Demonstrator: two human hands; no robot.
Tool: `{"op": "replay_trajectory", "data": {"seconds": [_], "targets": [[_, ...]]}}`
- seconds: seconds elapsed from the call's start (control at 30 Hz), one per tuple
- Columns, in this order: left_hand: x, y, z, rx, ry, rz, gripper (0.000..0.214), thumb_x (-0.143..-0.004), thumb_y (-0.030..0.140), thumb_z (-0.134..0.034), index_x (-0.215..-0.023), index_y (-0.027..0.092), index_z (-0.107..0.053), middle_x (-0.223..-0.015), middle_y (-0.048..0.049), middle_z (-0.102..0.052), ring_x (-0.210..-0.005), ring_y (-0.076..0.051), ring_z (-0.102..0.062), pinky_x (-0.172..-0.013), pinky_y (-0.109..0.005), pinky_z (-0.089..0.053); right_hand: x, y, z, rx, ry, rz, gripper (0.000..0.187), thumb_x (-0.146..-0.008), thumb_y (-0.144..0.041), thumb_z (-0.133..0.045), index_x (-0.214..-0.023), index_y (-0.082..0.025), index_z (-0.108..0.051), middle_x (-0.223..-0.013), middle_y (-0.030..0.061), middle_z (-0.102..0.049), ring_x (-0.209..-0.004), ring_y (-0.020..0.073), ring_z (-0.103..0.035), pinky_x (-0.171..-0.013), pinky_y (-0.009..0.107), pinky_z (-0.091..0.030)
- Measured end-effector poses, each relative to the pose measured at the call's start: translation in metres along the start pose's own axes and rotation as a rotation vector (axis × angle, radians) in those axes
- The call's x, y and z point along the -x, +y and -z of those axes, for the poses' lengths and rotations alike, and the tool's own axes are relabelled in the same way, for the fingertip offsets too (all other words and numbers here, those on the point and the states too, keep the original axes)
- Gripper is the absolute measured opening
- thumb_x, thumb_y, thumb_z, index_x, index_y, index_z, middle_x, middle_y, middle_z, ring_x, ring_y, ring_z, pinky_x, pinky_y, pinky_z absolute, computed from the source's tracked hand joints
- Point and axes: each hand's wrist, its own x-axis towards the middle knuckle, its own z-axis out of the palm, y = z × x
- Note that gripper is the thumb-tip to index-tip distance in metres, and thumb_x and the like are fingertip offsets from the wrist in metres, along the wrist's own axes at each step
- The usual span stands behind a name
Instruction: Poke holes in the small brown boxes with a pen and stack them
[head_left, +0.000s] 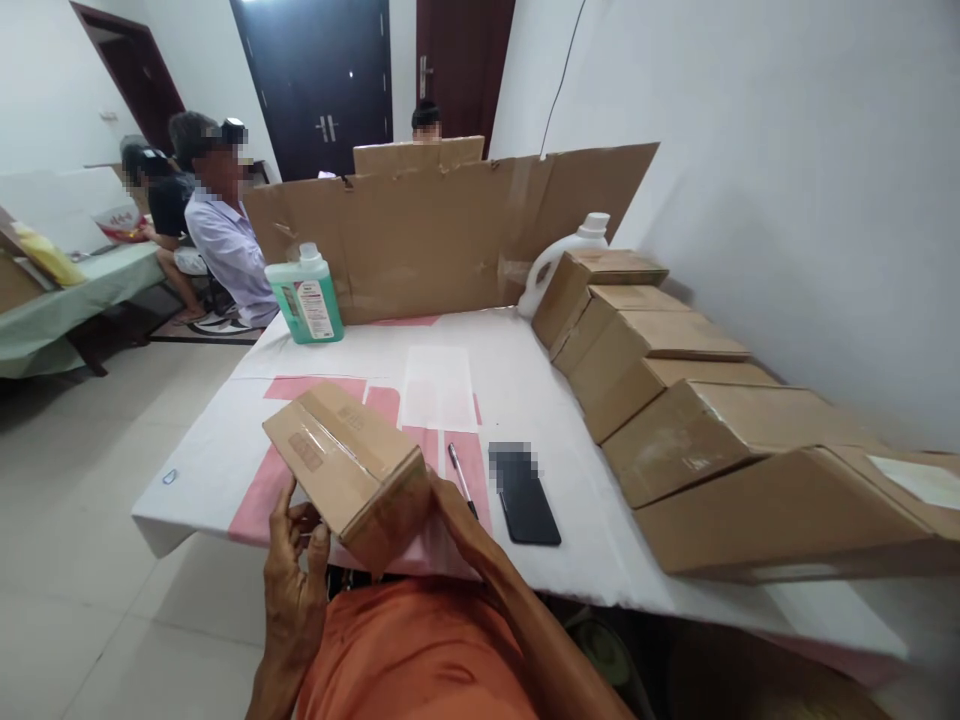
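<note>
A small brown cardboard box [345, 465], sealed with clear tape, is lifted at an angle over the near edge of the table [210, 460]. My left hand [294, 560] grips it from below at its near left corner, fingers curled against its underside. My right hand [454, 510] holds its near right end, mostly hidden behind the box. A pen [461, 478] and a black phone [525, 495] lie on the table just right of my right hand.
A row of several sealed cardboard boxes [675, 400] leans along the right side by the wall. A green bottle [307, 295] and a white jug [562, 255] stand before a cardboard screen [442, 230]. White sheet [439, 385]. Other people sit at the back left.
</note>
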Motion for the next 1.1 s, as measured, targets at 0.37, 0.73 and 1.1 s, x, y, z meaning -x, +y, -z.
{"op": "replay_trajectory", "data": {"seconds": [0.37, 0.73, 1.1], "targets": [[-0.050, 0.015, 0.002, -0.258, 0.055, -0.430, 0.070, -0.103, 0.064, -0.051, -0.163, 0.027, -0.043, -0.175, -0.0165, -0.024, -0.166, -0.034, -0.017, -0.132, -0.057, -0.023, 0.011, -0.029, 0.013, -0.151, -0.004, 0.098, 0.066, -0.098, -0.079, -0.052, -0.109, -0.019, -0.076, -0.086, 0.0039, -0.064, -0.072, 0.0173, -0.057, -0.064, 0.030, -0.049], [-0.093, 0.023, -0.007, -0.299, 0.060, -0.762, 0.072, -0.100, 0.073, -0.048, -0.142, 0.017, -0.063, -0.134, -0.0181, -0.067, -0.128, -0.035, -0.060, -0.111, -0.050, -0.044, 0.005, -0.032, 0.023, -0.242, 0.001, 0.188, 0.094, -0.083, -0.086, -0.069, -0.155, -0.030, -0.049, -0.153, 0.0111, -0.054, -0.145, 0.0312, -0.048, -0.122, 0.049, -0.039], [-0.129, -0.006, 0.026, -0.319, -0.026, -0.497, 0.065, -0.100, 0.073, -0.047, -0.118, 0.018, -0.075, -0.108, -0.0110, -0.077, -0.098, -0.026, -0.071, -0.081, -0.037, -0.056, -0.026, -0.034, -0.027, -0.122, -0.009, 0.230, 0.106, -0.065, -0.055, -0.097, -0.156, -0.028, -0.048, -0.150, 0.0137, -0.060, -0.137, 0.0339, -0.058, -0.114, 0.051, -0.050]]}}
